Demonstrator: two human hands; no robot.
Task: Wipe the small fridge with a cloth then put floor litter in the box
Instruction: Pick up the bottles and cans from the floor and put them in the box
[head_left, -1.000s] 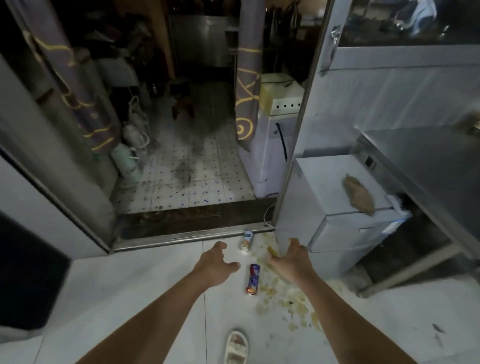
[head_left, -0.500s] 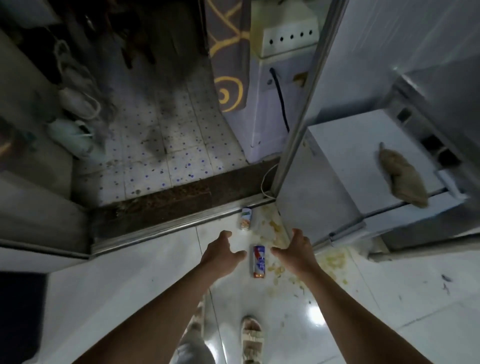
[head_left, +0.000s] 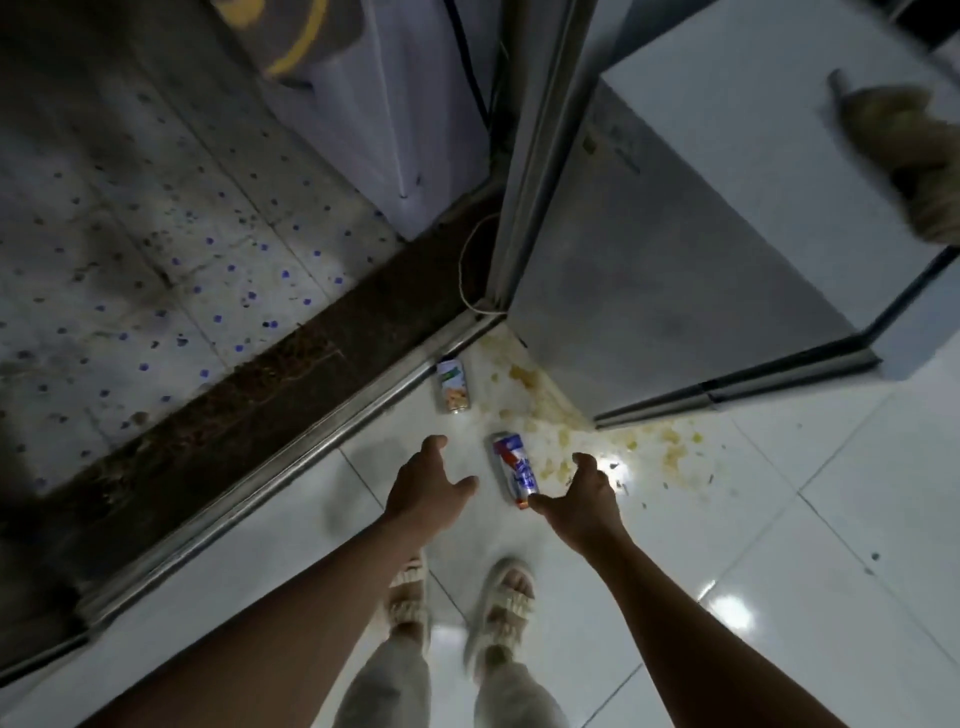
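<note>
- Red-blue can (head_left: 515, 470) lies on white floor (head_left: 779, 545), between both hands.
- Right hand (head_left: 587, 499) spread, thumb tip at can's near end.
- Left hand (head_left: 426, 486) spread, holds nothing.
- Second can (head_left: 453, 385) by door track (head_left: 291, 447).
- Cloth (head_left: 904, 156) on small fridge (head_left: 727, 171).

Glossy white floor tiles (head_left: 779, 597) meet a possibly metal threshold (head_left: 291, 457).

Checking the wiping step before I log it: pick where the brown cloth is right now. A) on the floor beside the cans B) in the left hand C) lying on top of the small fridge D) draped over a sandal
C: the brown cloth lies on top of the small fridge, while both hands reach down toward the floor, empty.
</note>
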